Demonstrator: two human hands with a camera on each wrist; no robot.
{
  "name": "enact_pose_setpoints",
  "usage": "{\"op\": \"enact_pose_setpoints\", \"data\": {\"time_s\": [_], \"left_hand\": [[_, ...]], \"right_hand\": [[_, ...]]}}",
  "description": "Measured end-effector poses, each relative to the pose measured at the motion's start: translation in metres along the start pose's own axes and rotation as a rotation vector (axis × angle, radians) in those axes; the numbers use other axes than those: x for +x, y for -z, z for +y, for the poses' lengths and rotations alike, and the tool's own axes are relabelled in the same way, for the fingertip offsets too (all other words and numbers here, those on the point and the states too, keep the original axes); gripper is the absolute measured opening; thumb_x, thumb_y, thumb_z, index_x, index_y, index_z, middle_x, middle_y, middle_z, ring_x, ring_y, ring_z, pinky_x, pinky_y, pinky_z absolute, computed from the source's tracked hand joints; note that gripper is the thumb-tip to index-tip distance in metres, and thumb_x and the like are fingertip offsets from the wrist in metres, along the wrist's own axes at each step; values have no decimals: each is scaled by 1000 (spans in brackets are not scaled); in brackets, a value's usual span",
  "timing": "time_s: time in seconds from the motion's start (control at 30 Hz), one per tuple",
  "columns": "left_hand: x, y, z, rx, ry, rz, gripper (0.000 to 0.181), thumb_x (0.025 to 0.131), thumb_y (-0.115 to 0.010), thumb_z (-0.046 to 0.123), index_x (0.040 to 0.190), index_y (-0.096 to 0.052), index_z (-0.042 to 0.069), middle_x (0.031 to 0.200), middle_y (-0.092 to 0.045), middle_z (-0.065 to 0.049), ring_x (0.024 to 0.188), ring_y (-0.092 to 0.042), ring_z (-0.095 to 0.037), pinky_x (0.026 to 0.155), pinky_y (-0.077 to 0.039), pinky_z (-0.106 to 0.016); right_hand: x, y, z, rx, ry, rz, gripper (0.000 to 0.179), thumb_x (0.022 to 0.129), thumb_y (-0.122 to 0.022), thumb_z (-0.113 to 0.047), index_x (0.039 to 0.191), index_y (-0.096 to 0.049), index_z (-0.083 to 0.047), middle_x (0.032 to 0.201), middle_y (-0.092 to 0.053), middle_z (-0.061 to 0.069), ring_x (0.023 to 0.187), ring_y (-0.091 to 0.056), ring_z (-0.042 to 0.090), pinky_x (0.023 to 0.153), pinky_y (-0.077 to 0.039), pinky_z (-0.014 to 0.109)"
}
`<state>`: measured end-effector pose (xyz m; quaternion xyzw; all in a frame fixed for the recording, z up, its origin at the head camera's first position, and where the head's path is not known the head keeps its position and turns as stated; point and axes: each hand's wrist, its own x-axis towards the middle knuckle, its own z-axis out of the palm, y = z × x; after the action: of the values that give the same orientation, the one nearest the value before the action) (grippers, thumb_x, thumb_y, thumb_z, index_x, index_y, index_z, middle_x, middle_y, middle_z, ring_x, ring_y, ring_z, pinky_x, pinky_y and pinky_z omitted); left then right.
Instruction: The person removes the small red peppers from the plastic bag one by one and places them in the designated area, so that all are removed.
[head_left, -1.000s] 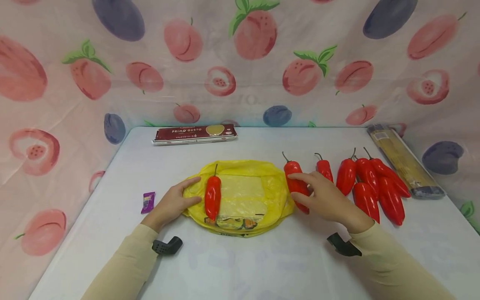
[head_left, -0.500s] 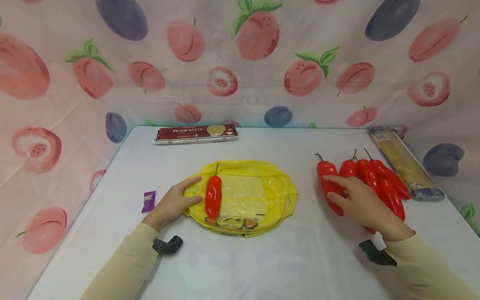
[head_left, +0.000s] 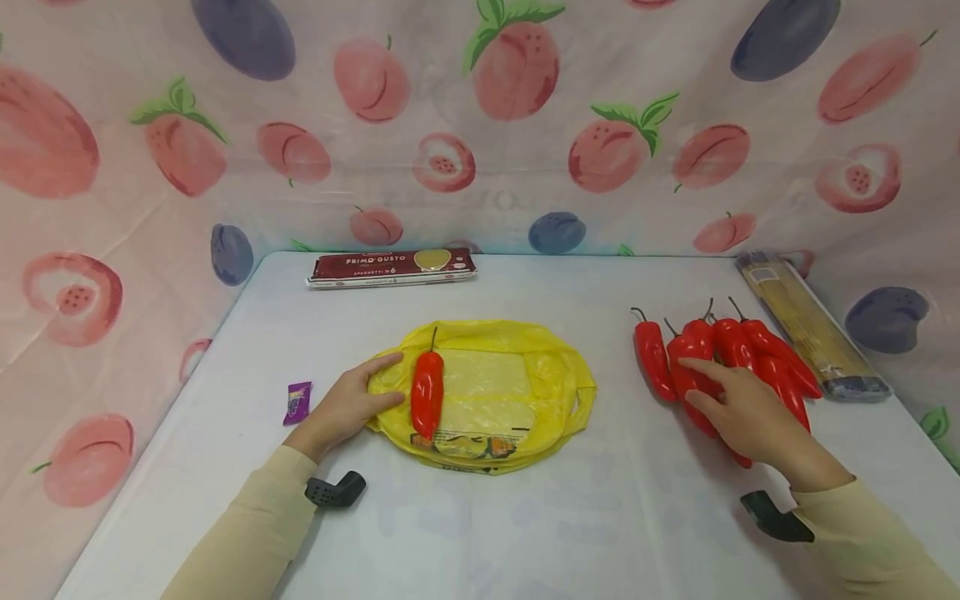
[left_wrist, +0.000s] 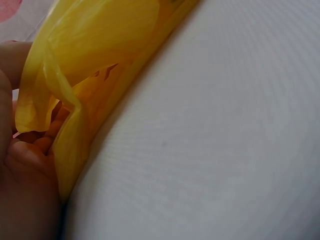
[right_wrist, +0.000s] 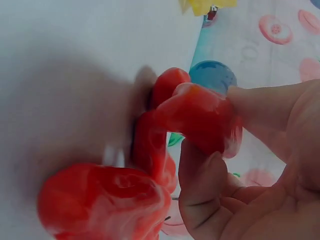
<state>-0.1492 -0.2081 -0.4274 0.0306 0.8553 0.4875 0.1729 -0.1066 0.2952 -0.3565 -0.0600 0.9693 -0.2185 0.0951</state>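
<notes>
My left hand (head_left: 348,412) grips the left side of a yellow plastic bag (head_left: 557,371), which lies flattened on the table. The left wrist view shows the bag's loose yellow film (left_wrist: 70,107) in among the fingers. One red chili pepper (head_left: 427,396) rests on the bag, stem pointing away. Over at the right, my right hand (head_left: 753,421) pinches another red pepper (head_left: 685,382) between thumb and fingers. In the right wrist view that held pepper (right_wrist: 200,115) overlaps other peppers. A slim pepper (head_left: 654,362) lies just left of it, and several more (head_left: 783,354) are bunched behind the hand.
A maroon spaghetti packet (head_left: 390,268) lies along the table's back edge. Clear-wrapped spaghetti (head_left: 810,325) lies at the right edge, beside the peppers. A small purple sachet (head_left: 297,403) is left of the left hand. Fruit-print cloth (head_left: 495,183) hangs behind.
My right hand has carried its red pepper from the bag's right edge rightward into the group of peppers. The left hand and the bag have stayed in place.
</notes>
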Motion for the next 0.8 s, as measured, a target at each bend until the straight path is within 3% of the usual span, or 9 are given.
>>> {"op": "enact_pose_setpoints", "data": {"time_s": [0.23, 0.3, 0.5, 0.8], "left_hand": [[0, 0, 0, -2, -1, -1, 69, 91, -71, 31, 153, -43, 23, 161, -28, -11, 145, -28, -35, 114, -31, -52], [0, 0, 0, -4, 1, -3, 69, 91, -71, 31, 153, -42, 23, 161, -28, -11, 145, -28, -35, 114, -31, -52], [0, 0, 0, 0, 1, -2, 69, 91, -71, 32, 153, -43, 23, 161, -28, -11, 145, -26, -35, 114, -30, -53], [-2, 0, 2, 3, 17, 5, 69, 91, -71, 32, 153, -42, 24, 161, -28, -12, 146, -25, -36, 114, -30, -54]], "right_hand": [[0, -5, 4, 2, -26, 9, 65, 94, -70, -25, 148, -45, 0, 96, -63, 13, 93, -55, 35, 66, -60, 44], [0, -6, 4, 4, -25, 12, 65, 94, -70, -25, 147, -45, 0, 96, -63, 13, 92, -55, 34, 66, -60, 44], [-2, -9, 6, 10, -26, 3, 64, 95, -69, -25, 147, -44, 2, 74, -57, 1, 79, -54, 24, 62, -58, 38], [-2, -9, 7, 6, -57, -20, 65, 93, -70, -27, 146, -45, 3, 86, -64, 6, 90, -58, 32, 62, -60, 41]]}}
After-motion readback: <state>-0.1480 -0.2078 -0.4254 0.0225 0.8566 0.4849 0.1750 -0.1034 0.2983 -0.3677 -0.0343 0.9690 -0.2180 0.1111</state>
